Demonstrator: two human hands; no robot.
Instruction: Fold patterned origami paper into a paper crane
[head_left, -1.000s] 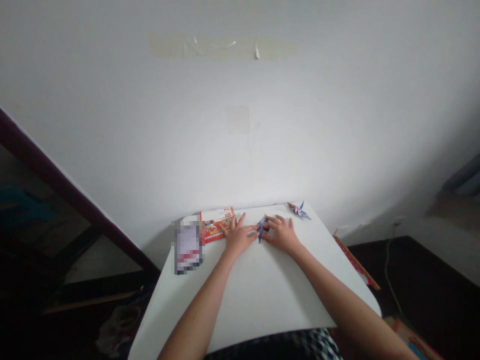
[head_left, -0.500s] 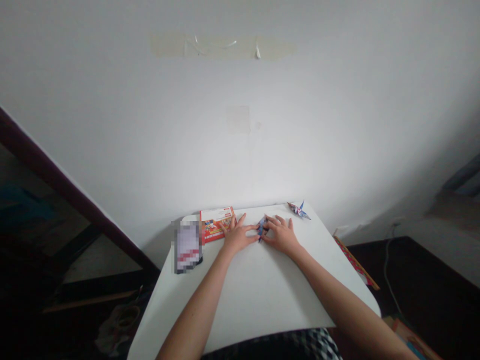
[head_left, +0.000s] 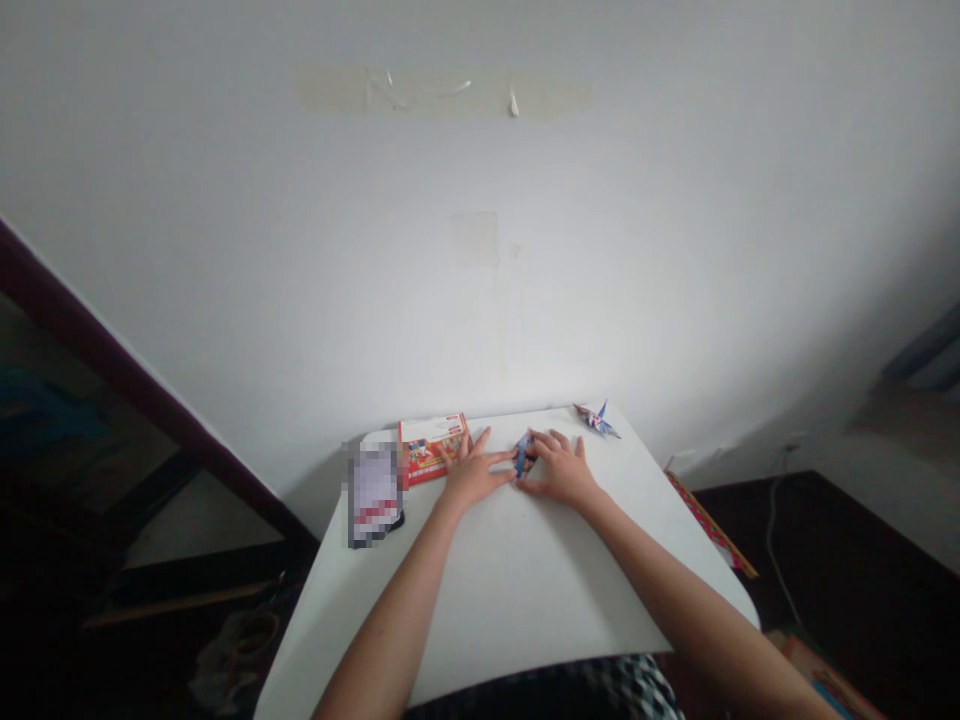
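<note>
A small piece of folded blue patterned paper (head_left: 523,457) lies on the white table between my hands, partly covered by fingers. My left hand (head_left: 472,473) is spread open, its index finger and thumb reaching to the paper's left edge. The other left fingers extend over the corner of a red and white booklet (head_left: 431,452). On the paper's right side, my right hand (head_left: 561,468) has its fingers curled with thumb and fingertips closed on it. Beyond that hand, a folded paper crane (head_left: 597,418) sits near the back right corner.
A phone-like object (head_left: 375,495), blurred by pixels, lies at the table's left. The white table (head_left: 525,590) meets a wall (head_left: 495,330) at the back. A dark frame (head_left: 150,360) leans at left. A cable (head_left: 776,540) hangs at right.
The folded paper has shifted or turned slightly between my fingertips, and its lower point no longer shows. My right thumb has moved slightly down and left. The left hand stays nearly still.
</note>
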